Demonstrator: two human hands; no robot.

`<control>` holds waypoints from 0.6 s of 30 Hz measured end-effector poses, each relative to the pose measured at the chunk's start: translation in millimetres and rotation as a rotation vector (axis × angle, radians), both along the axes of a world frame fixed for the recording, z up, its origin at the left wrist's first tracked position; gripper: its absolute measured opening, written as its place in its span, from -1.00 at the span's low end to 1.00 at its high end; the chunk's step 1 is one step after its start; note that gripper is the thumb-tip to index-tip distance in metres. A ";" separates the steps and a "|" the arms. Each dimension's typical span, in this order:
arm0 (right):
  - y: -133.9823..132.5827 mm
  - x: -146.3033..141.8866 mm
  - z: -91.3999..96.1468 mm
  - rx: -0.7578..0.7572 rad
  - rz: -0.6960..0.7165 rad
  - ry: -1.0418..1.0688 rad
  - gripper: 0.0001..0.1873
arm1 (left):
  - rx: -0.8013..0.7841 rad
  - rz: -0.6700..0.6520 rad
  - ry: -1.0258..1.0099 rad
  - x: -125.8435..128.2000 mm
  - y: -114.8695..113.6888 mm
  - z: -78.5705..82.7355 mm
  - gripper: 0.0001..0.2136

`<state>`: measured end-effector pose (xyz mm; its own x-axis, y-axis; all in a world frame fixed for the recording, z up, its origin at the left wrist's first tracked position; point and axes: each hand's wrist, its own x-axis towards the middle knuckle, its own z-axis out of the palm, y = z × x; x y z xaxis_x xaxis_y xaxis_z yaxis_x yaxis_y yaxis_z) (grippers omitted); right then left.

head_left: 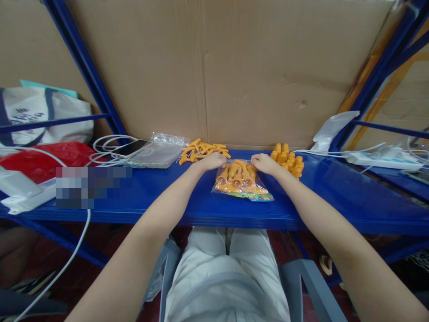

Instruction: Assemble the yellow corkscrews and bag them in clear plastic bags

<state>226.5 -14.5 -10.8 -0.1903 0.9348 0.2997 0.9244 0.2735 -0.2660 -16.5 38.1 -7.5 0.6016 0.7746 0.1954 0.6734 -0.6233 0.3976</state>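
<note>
A clear plastic bag [243, 176] filled with orange plastic horn-shaped pieces lies on the blue table in front of me, a colourful printed card edge showing at its near side. My left hand [215, 161] is closed at the bag's far left corner. At the far right corner, my right hand [263, 163] is closed on the bag too. Behind my left hand is a pile of curved orange pieces [197, 150] with small chains. A cluster of orange cup-like parts [287, 160] stands just beyond my right hand.
A stack of flat clear bags [157, 152] lies at the back left with a phone [132, 147] beside it. White cables [109, 145], a red bag [50, 156] and a white power strip [33, 194] are further left. Cardboard [201, 71] walls the back; another power strip [384, 160] lies right.
</note>
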 end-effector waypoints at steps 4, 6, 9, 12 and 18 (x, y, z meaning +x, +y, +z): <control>0.5 -0.1 -2.1 0.017 0.002 -0.011 -0.68 | 0.096 -0.004 -0.024 6.9 -0.5 -5.3 -0.72; 4.4 1.0 -6.0 0.052 0.015 0.008 -0.71 | 0.158 -0.023 -0.061 11.3 -1.3 -8.9 -0.76; 10.9 3.2 -11.7 0.139 0.042 0.059 -0.81 | 0.231 -0.073 -0.134 17.1 -4.5 -11.6 -0.90; 12.9 3.5 -14.1 0.199 0.079 0.092 -0.78 | 0.266 -0.114 -0.155 21.3 -11.1 -9.7 -0.78; 9.4 -2.4 -15.3 0.092 0.100 0.158 -0.75 | 0.268 -0.145 -0.081 25.1 -22.0 -2.3 -0.67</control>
<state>224.1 -5.1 -26.1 -0.2248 0.8807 0.4169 0.8399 0.3920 -0.3753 8.6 16.0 -9.8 0.6761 0.5963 0.4327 0.5430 -0.8003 0.2544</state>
